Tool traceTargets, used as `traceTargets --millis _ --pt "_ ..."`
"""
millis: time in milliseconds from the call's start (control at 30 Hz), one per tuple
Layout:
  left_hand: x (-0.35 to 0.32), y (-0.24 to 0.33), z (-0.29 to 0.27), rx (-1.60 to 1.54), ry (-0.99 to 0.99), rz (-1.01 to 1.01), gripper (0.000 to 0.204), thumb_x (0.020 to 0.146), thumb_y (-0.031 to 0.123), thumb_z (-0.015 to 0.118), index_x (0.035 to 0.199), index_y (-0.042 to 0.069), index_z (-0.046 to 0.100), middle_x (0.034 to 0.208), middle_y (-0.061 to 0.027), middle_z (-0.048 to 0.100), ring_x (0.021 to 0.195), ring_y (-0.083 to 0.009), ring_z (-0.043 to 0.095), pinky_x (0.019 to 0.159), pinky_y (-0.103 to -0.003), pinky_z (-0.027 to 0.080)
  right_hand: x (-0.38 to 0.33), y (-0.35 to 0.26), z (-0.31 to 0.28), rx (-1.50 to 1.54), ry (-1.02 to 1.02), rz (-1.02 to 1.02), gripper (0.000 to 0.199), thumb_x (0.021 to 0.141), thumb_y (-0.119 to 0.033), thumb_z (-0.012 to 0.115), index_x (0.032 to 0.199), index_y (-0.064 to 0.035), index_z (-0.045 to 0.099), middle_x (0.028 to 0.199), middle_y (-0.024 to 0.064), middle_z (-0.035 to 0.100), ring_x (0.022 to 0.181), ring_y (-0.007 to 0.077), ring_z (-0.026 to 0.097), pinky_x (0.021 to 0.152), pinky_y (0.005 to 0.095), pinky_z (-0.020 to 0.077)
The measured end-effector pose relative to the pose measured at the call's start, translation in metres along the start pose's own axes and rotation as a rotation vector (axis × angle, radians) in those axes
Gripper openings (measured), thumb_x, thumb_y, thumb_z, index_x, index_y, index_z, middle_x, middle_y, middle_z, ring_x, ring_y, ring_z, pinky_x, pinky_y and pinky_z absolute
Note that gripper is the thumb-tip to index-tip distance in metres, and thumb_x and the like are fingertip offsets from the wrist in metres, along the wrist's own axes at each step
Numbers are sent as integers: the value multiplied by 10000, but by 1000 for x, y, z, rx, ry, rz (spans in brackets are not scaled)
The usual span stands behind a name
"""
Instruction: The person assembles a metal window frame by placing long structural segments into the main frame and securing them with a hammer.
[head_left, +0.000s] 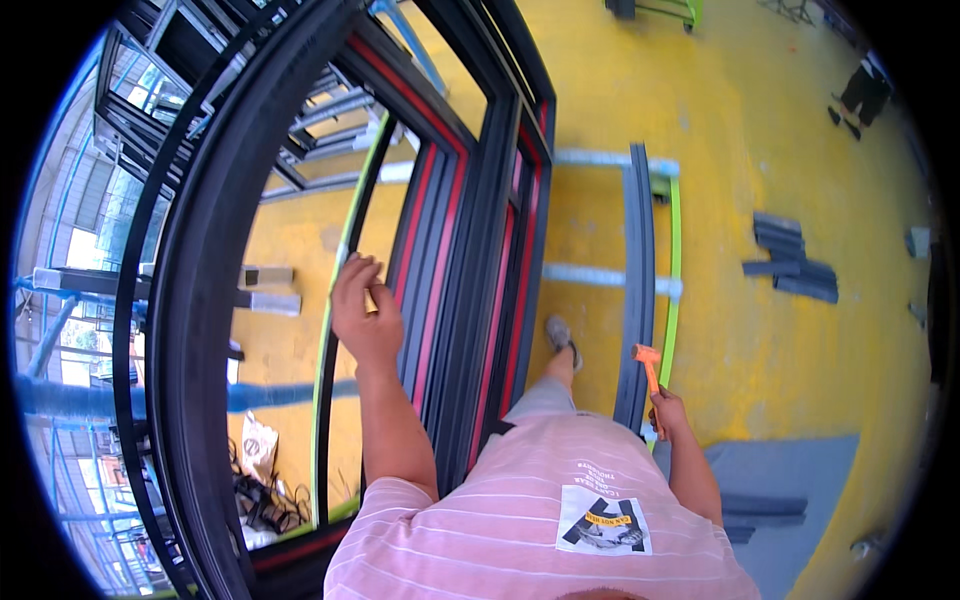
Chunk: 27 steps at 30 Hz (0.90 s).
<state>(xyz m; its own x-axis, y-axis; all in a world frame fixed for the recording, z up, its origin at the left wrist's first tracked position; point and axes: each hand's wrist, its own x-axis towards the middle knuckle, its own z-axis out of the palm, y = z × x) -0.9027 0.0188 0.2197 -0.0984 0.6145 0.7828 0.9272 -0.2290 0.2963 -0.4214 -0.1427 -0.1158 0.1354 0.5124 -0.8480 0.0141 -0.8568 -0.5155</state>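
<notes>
A large black window or door frame [484,262] with red strips stands upright at my left. My left hand [366,322] is raised at its opening with the fingers curled. A small gold-coloured patch shows between thumb and fingers; whether it is a held piece cannot be made out. My right hand [669,414] is closed around the handle of an orange hammer [647,356], head up, at my right side. Beside it runs a long grey metal profile [638,290] lying on a rack.
The rack has wrapped crossbars [600,275] and a green rail [674,250]. Grey profile pieces [795,258] lie on the yellow floor [740,380], with a grey mat [790,475] nearer. A white bag [259,445] and cables sit beyond the frame. Another person [862,92] is at the far right.
</notes>
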Motion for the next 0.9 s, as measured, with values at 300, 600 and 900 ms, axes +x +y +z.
traceTargets --millis 300,600,900 --pt "158 -42 117 -309 -198 -248 187 906 -40 631 1070 8 705 1086 -134 715 1041 -268 695 896 -347 542 17 -325 84 395 -274 -89 485 1037 -367 549 1491 -214 480 700 28 535 480 131 478 408 292 385" --pt "245 -56 240 -210 -465 -197 232 893 54 675 1123 29 692 1140 -146 699 1079 -336 667 934 -396 529 130 -463 144 715 -883 54 412 1066 -421 462 1445 -261 469 657 16 459 439 94 397 371 247 340" --pt "320 -93 436 -522 -98 -591 540 993 213 635 1453 -6 456 1448 -186 520 1282 -287 554 1081 -402 441 219 -807 159 100 -589 -625 577 1020 -347 569 1540 -148 417 679 29 544 461 110 499 384 261 404"
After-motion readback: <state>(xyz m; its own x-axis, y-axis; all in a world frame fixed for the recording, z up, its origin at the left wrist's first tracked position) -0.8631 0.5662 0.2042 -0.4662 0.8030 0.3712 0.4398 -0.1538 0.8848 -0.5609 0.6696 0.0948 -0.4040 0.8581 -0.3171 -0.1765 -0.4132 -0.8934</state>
